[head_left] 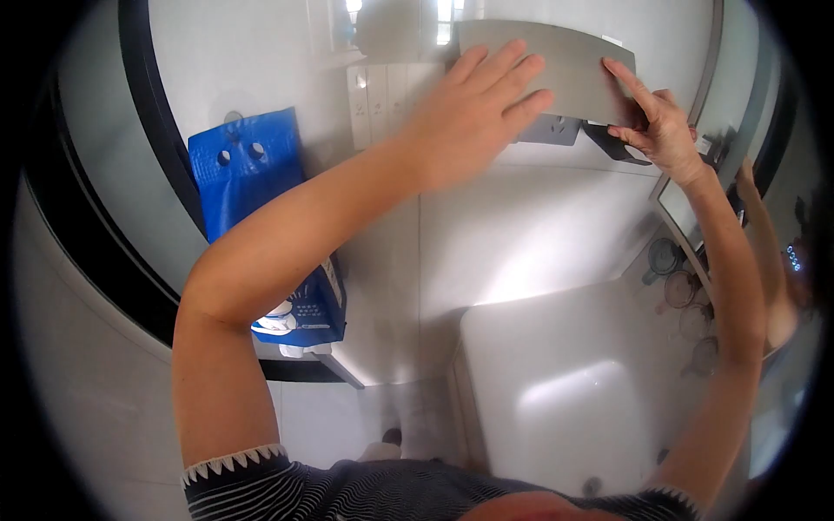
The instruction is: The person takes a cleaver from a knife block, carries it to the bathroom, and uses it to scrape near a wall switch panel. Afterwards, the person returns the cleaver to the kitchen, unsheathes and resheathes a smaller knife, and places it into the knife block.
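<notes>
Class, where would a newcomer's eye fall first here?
The bright blue bag at left stands out first. Next, near the top, the left hand spreads in front of a grey panel, with the right hand at its right end. A white sink sits lower right.

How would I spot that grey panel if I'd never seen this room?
From the big white basin, look up the wall to the person's right hand. The grey panel stretches left from there, partly behind the left hand. Broad and plain, it shows no holes, unlike the white sockets farther left.
</notes>
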`<state>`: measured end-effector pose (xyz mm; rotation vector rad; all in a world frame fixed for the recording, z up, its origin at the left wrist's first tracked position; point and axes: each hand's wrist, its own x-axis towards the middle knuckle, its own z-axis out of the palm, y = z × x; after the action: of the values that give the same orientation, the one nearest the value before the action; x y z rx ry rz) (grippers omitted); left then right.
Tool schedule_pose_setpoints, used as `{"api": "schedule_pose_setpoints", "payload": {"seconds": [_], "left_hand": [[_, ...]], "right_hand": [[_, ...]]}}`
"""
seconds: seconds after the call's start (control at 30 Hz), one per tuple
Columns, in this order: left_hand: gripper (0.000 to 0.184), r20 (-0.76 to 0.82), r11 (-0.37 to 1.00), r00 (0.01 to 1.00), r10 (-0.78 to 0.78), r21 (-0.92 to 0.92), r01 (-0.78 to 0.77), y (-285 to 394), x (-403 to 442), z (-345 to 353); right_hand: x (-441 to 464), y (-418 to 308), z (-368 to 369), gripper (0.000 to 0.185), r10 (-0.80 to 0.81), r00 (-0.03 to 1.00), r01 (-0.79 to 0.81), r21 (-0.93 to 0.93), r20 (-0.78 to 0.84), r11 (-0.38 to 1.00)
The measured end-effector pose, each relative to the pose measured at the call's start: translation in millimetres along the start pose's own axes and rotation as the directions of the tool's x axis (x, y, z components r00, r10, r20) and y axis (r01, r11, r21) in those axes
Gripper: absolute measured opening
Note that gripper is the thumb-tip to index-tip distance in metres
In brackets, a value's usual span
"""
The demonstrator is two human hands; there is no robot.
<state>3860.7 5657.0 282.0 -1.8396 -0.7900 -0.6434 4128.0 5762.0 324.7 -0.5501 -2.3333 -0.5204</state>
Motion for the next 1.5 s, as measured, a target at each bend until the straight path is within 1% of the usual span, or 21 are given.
{"api": "schedule_pose_setpoints", "payload": {"seconds": [0.07,0.17,0.47,0.57,0.67,0.87,0.97,1.07,1.17,1.27,1.37,1.47,1.5], "left_hand": [[0.044,-0.006,1.000,1.000,0.000,0.010,0.000,-2,3,2],[0.044,-0.016,1.000,1.000,0.004,0.019,-0.004,-3,5,3],[0.041,-0.072,0.999,0.997,0.011,0.035,-0.008,-6,13,5],[0.040,-0.075,1.000,0.997,0.003,0.027,-0.001,-10,15,4],[0.041,-0.086,1.000,0.996,0.003,0.029,-0.001,-13,17,3],[0.043,-0.044,0.998,0.999,0.002,0.056,0.000,-18,21,-2],[0.042,-0.026,0.998,1.000,-0.012,0.063,0.014,-21,24,-4],[0.042,-0.028,0.999,0.999,-0.026,0.044,0.027,-21,22,-3],[0.043,-0.021,0.998,0.999,-0.038,0.059,0.039,-17,20,-4],[0.044,-0.011,0.998,0.998,-0.056,0.032,0.056,-24,26,-6],[0.044,-0.024,0.998,0.998,-0.054,0.031,0.054,-24,25,-5],[0.043,-0.023,0.998,0.998,-0.057,0.003,0.057,-24,23,-7],[0.043,-0.029,0.998,0.998,-0.061,-0.003,0.061,-24,23,-7]], "right_hand": [[2,2,1,0.087,0.003,1.000,-0.003,-0.010,-0.002,1.000],[3,-1,0,0.082,-0.003,1.000,0.003,-0.007,-0.025,1.000],[9,6,0,0.083,-0.002,0.998,0.003,0.017,-0.064,1.000],[13,8,-1,0.084,0.010,0.998,-0.010,-0.006,-0.068,1.000],[15,8,-2,0.085,0.058,0.997,-0.058,0.007,-0.047,0.998],[22,4,-7,0.086,0.052,0.998,-0.052,0.015,-0.040,0.999],[24,1,-9,0.086,0.085,0.996,-0.084,0.049,-0.036,0.995],[27,0,-11,0.086,0.073,0.997,-0.073,0.080,0.004,0.994],[26,2,-10,0.086,0.059,0.998,-0.059,0.041,-0.006,0.997],[33,-2,-16,0.086,0.066,0.998,-0.066,0.069,0.003,0.995],[33,-1,-17,0.087,0.089,0.996,-0.090,0.038,0.023,0.995],[33,-2,-15,0.087,0.101,0.994,-0.104,0.082,0.037,0.991],[34,-3,-16,0.087,0.074,0.997,-0.075,0.061,0.016,0.995]]}}
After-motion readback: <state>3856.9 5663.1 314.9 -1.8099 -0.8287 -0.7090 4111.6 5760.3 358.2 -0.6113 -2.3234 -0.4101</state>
